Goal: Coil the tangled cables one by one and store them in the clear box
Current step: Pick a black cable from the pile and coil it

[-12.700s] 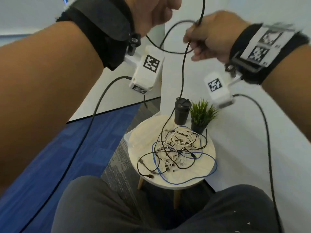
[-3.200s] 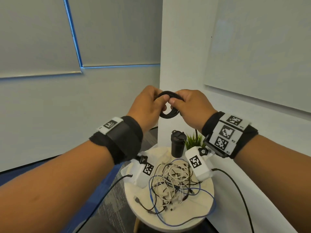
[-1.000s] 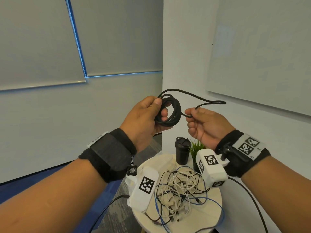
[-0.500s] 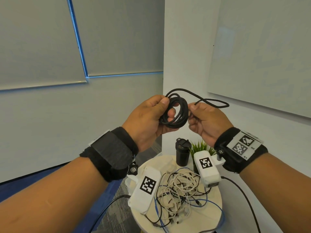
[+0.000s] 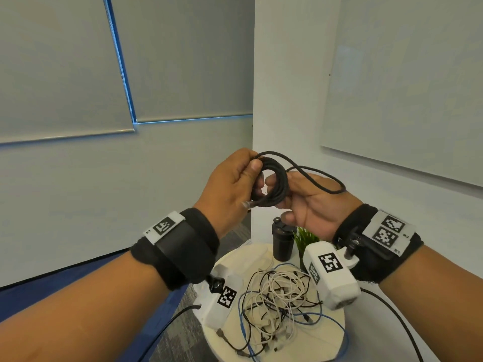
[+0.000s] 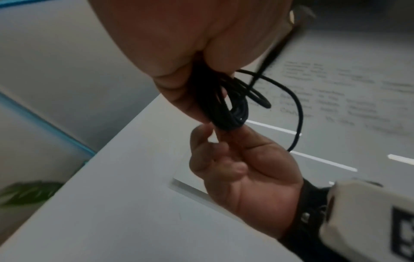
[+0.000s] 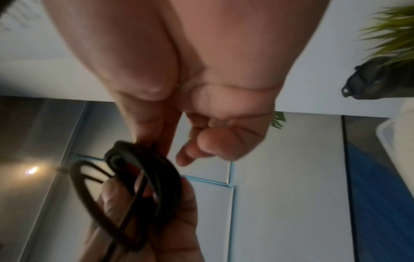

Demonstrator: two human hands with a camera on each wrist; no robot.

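I hold a black cable point(image 5: 281, 184), wound into a small coil, at chest height above the table. My left hand point(image 5: 254, 176) grips the coil's left side, thumb on top, and a metal plug end sticks out below the thumb. My right hand point(image 5: 279, 199) has its fingers curled against the coil's right side, with the thumb just under it. A short loose loop of the cable arcs over the right hand. The left wrist view shows the coil point(image 6: 233, 113) between both hands. The tangle of white, black and blue cables point(image 5: 277, 296) lies on the table, and the clear box point(image 5: 257, 258) is partly hidden behind it.
The small round table point(image 5: 321, 340) stands in a wall corner. A black tumbler point(image 5: 282, 244) and a small green plant point(image 5: 304, 239) stand at its back edge. Blue and grey carpet lies to the left below, and a whiteboard hangs on the right wall.
My right hand has come in from the loose tail to the coil's right side. The free tail has shortened to a small loop. The left hand keeps its grip on the coil.
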